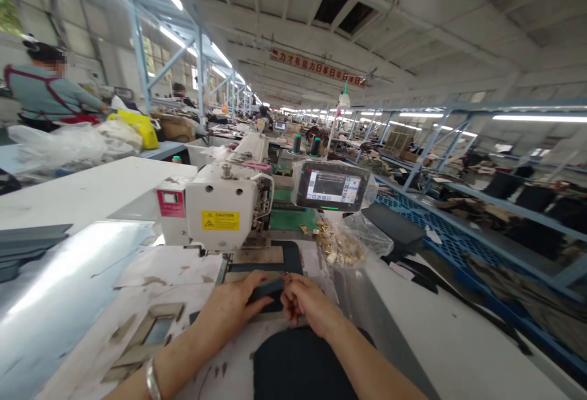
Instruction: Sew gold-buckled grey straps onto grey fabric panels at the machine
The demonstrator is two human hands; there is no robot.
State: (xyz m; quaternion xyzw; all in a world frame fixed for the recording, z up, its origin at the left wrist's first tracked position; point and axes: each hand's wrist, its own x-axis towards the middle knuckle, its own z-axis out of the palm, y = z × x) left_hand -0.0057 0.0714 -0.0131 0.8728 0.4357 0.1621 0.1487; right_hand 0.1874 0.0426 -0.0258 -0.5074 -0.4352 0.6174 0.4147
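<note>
My left hand is closed around a dark blue-grey panel, thumb on the near side, fingers behind. At the panel's right end my right hand has its fingers curled in a pinch; a tiny thing may sit at the fingertips, too small to make out. Both hands are just in front of an industrial sewing machine head. Under that head another dark panel lies flat with a tan strip across it. Close to me, partly beneath my right forearm, lies a further dark panel.
Small gold-coloured metal fittings are heaped right of the machine, below a plastic-wrapped control screen. A tan frame template lies at left, and dark panels are stacked farther left. A co-worker is at the far left.
</note>
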